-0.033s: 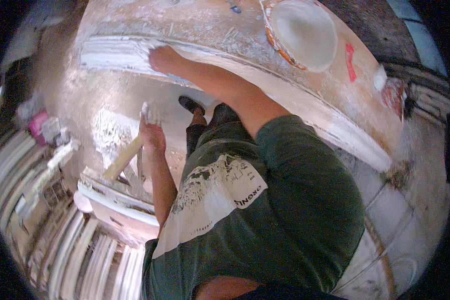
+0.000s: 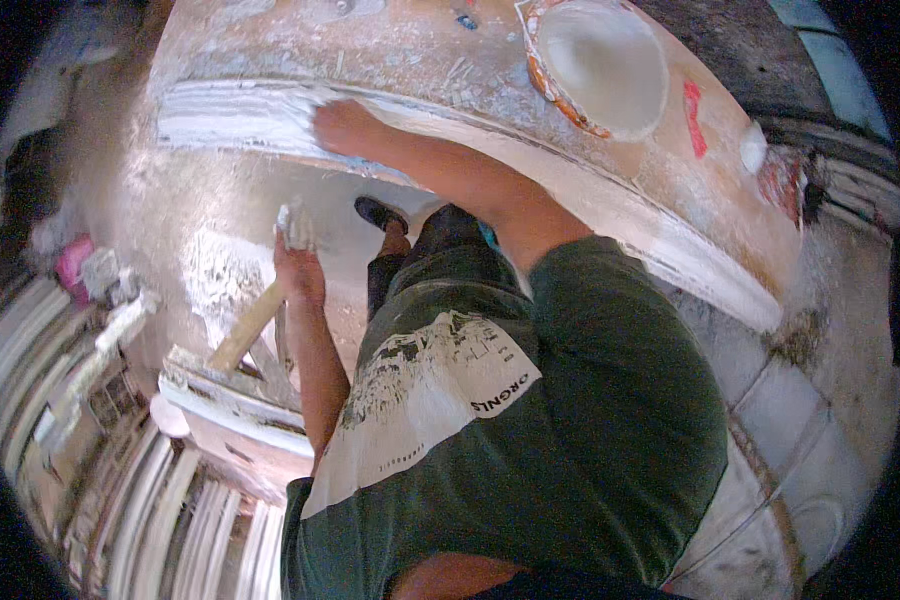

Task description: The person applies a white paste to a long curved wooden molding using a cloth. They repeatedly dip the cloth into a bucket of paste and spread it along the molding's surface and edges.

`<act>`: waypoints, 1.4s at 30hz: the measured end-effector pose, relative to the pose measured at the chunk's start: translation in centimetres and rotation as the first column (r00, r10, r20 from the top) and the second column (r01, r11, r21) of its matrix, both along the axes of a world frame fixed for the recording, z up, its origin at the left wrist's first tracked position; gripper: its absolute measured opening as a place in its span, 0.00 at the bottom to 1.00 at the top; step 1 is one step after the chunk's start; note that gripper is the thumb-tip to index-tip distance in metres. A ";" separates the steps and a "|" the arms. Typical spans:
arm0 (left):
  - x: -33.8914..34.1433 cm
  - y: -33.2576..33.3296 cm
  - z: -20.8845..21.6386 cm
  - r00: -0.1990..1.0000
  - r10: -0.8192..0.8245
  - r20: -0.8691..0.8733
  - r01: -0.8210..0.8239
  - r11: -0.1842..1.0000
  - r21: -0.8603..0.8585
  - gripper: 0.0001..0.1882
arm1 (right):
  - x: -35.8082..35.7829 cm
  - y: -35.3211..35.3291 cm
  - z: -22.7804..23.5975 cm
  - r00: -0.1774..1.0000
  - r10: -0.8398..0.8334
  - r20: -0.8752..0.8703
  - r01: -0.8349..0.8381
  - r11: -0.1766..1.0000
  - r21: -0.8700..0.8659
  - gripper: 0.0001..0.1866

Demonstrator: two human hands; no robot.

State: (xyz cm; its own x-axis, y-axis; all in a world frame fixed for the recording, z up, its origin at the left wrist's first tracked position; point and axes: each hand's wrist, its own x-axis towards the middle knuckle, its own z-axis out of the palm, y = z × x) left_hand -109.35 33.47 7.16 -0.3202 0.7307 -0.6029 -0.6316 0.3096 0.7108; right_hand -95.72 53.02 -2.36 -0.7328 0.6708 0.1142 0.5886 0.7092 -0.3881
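A long white moulding strip [image 2: 235, 115] of wet-looking plaster runs along the near edge of a stained, light-brown table. My right hand [image 2: 348, 130] is closed and pressed down on this strip, left of its middle; what its fingers hold, if anything, is hidden. Lower and to the left, my left hand [image 2: 298, 265] hangs in front of the table, apart from the strip. Its fingers are stretched out and thickly coated with white paste. Just below it, a wooden handle or stick [image 2: 245, 328] slants past a white-crusted surface [image 2: 220, 270].
A round basin of white liquid [image 2: 610, 70] with a crusted orange rim stands on the table [image 2: 420, 60]. A red strip [image 2: 694, 120] lies to its right. Many long white mouldings [image 2: 185, 520] lie at lower left, near a pink object [image 2: 73, 265]. My shoe [image 2: 380, 212] shows below the table.
My right hand has shifted slightly right along the white strip. My left hand stays at nearly the same place, its fingers still white with paste.
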 end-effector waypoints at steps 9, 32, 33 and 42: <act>-5.8 11.9 5.6 0.969 -0.197 -0.148 0.211 0.974 0.085 0.24 | 27.4 -16.4 5.6 0.753 -0.318 0.576 0.548 0.788 -0.281 0.25; -28.2 21.1 -0.6 0.996 -0.073 0.061 0.067 0.993 0.098 0.21 | -30.5 15.5 0.8 0.985 -0.090 0.144 0.139 0.916 -0.376 0.18; -29.8 21.7 -0.9 0.994 -0.083 0.073 0.077 0.994 0.080 0.21 | -32.0 16.9 -0.3 0.996 -0.051 0.068 0.067 0.963 -0.261 0.17; -39.1 27.5 -1.1 0.978 -0.199 0.054 0.191 0.973 0.129 0.24 | -24.9 11.3 2.6 0.960 -0.190 0.206 0.250 0.913 -0.321 0.13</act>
State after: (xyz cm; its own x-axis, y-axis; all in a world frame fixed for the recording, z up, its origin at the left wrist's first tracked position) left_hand -148.47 61.00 6.05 -0.1268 0.8448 -0.5199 -0.6142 0.3447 0.7099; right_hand -120.61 64.35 0.24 -0.5504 0.7931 -0.2610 0.7915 0.3961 -0.4654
